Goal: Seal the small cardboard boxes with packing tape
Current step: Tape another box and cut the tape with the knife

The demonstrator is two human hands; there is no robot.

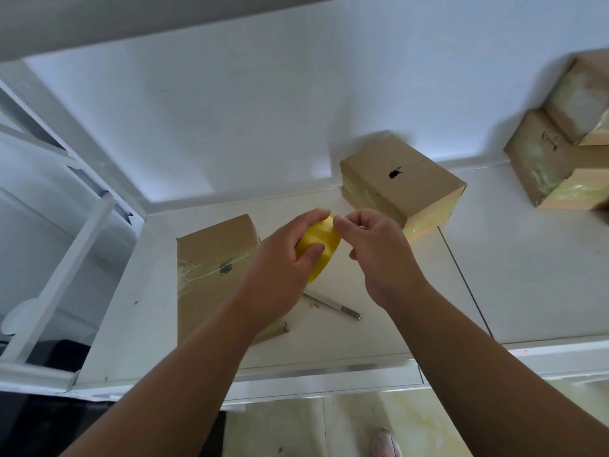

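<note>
Tape-end search. Gripping yellow tape roll [321, 245] in left hand [280, 258] at frame centre, pinching at its edge with right hand [372, 255] fingertips. Next, probably: peel strip, lay across box [211, 258] centre-left.

tape roll [321, 245]: yellow, gripped on edge by left hand [280, 268], upper rim picked at by right hand [372, 245] | near box [214, 258]: laid flat at left, clear tape wrinkled across black-marked top | middle box [398, 179]: set farther back, sides taped | lower right box [540, 159], upper right box [580, 97]: stacked, taped, blurred
</note>
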